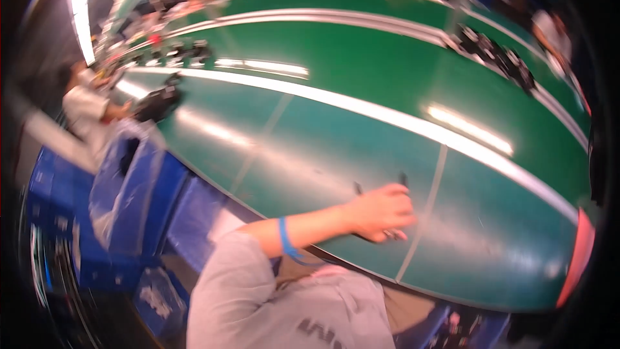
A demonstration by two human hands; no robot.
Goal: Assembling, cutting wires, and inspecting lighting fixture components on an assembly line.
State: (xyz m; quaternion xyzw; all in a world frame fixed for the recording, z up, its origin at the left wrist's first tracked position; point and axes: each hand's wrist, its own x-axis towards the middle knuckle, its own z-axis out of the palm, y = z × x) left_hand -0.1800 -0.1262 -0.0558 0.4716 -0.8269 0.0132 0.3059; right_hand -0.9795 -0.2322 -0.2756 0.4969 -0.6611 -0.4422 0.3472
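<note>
My left hand (382, 212) is over the teal-green worktop (329, 155), toward its near edge. The forearm reaches in from the lower left, with a blue band (284, 236) around the wrist. The fingers are curled closed. Thin dark tips stick out past the far side of the hand, and a small dark part shows by the fingertips below. Blur and the fingers hide what this dark thing is. My right hand does not show.
A raised white rail (349, 98) divides the worktop from a green belt (361, 58). Black parts (497, 58) line the belt's far side at right. Blue bins (123, 239), some with clear plastic, stand left. A person (87, 106) works beside a black object (158, 100). Something pink (577, 262) borders the right end.
</note>
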